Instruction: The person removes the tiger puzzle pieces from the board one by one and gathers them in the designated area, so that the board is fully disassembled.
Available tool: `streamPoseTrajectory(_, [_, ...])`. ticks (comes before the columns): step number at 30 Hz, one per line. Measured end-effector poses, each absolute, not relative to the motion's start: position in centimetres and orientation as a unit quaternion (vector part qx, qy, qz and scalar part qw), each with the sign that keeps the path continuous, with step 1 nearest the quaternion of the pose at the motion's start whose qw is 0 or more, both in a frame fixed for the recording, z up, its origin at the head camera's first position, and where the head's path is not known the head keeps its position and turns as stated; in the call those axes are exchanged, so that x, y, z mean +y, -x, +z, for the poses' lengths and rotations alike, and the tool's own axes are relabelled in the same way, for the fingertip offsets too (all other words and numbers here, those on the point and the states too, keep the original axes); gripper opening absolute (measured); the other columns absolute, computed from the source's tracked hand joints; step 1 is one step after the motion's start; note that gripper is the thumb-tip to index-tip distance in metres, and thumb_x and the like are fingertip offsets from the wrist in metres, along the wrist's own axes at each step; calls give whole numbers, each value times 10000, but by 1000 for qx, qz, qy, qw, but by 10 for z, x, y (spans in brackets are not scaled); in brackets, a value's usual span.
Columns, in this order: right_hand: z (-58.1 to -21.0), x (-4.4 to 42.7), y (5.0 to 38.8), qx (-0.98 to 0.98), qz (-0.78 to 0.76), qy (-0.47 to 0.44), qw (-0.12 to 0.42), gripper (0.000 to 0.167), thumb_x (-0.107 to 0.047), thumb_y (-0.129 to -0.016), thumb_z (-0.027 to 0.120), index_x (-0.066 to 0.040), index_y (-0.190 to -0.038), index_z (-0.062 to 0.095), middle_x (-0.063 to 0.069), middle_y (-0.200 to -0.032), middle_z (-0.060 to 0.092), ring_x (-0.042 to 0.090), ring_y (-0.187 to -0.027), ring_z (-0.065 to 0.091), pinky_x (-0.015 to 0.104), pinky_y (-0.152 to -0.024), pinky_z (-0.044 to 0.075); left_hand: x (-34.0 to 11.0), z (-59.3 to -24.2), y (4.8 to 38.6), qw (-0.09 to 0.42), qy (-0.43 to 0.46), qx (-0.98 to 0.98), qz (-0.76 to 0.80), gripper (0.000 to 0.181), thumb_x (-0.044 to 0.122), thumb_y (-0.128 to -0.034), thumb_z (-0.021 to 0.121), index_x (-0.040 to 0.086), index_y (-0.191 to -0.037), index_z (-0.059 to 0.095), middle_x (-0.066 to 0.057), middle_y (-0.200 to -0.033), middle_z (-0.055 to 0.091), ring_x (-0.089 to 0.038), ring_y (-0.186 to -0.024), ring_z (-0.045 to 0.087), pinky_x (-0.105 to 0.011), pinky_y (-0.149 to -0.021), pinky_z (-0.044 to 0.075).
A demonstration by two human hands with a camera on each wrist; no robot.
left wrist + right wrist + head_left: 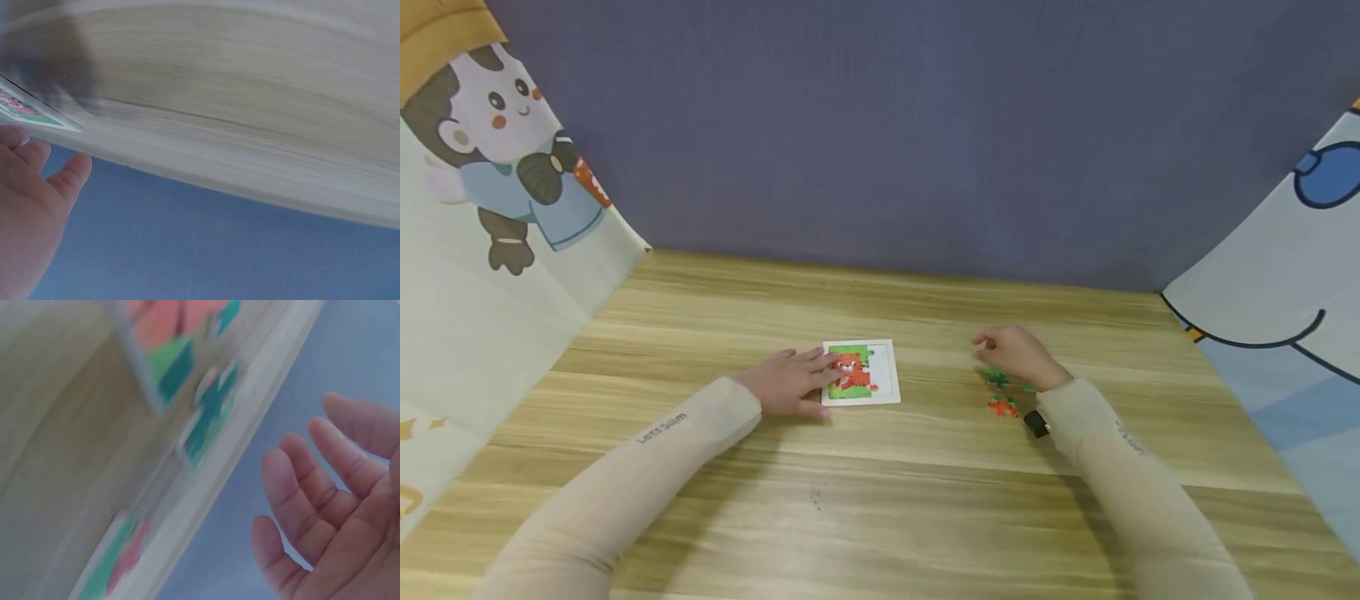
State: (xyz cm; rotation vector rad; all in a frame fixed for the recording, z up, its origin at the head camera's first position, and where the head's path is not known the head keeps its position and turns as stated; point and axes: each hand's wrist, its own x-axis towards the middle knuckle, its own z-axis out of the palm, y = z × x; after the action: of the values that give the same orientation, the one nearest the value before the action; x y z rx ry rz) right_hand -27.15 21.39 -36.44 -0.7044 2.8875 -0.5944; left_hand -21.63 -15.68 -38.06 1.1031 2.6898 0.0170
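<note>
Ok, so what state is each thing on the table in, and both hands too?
Puzzle tray: partly filled, its right side bare white
Tiger picture: incomplete, partly covered by fingers
Orange loose piece: picture side up, outside the tray
Green loose pieces: outside the tray, partly hidden
Small black object: lying near the right sleeve
Left grip: fingers extended over the tray
Right grip: empty, fingers loosely bent

The head view looked forward and down from above the table [895,508] toward the wall [895,142]; both wrist views, close in and tilted, shared table and wall
</note>
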Motion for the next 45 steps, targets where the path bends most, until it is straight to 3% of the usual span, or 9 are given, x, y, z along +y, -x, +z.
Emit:
streamPoseTrajectory(11, [-372,178,275,944,-210,235,97,299,-142,-937,605,25,-1180,652,176,-1038,673,288,-931,631,451,-824,502,-158,-389,214,120,-389,914,-10,757,585,-924,484,92,-1485,363,-161,-1534,292,-338,-1405,265,-545,-1083,281])
streamPoseTrajectory(20, [-366,148,276,940,-194,249,130,318,-158,-939,611,4,-1211,647,168,-1114,666,289,-1006,621,440,-872,493,-156,-387,217,131,-379,916,2,762,583,-921,493,100,-1492,349,-181,-1540,263,-369,-1408,237,-577,-1078,270])
streamPoseTrajectory(30, [-365,120,279,940,-184,260,124,295,-149,-914,635,-16,-1175,672,128,-1076,689,230,-955,636,388,-855,503,-152,-386,221,140,-370,918,-1,768,593,-917,492,119,-1501,336,-152,-1552,252,-348,-1414,237,-567,-1083,269])
streamPoseTrajectory(38, [-369,104,278,900,-341,186,197,390,-56,-898,609,64,-1268,579,121,-898,692,168,-698,609,290,-658,528,-150,-388,220,150,-370,917,-7,784,588,-926,474,105,-1515,290,-170,-1553,236,-333,-1421,225,-568,-1068,291])
streamPoseTrajectory(45, [-374,86,278,904,-334,155,216,399,-67,-908,617,38,-1291,574,163,-1163,639,98,-565,517,205,-559,474,-148,-389,220,149,-366,919,-13,778,592,-928,467,112,-1515,295,-158,-1557,232,-335,-1419,228,-565,-1068,294])
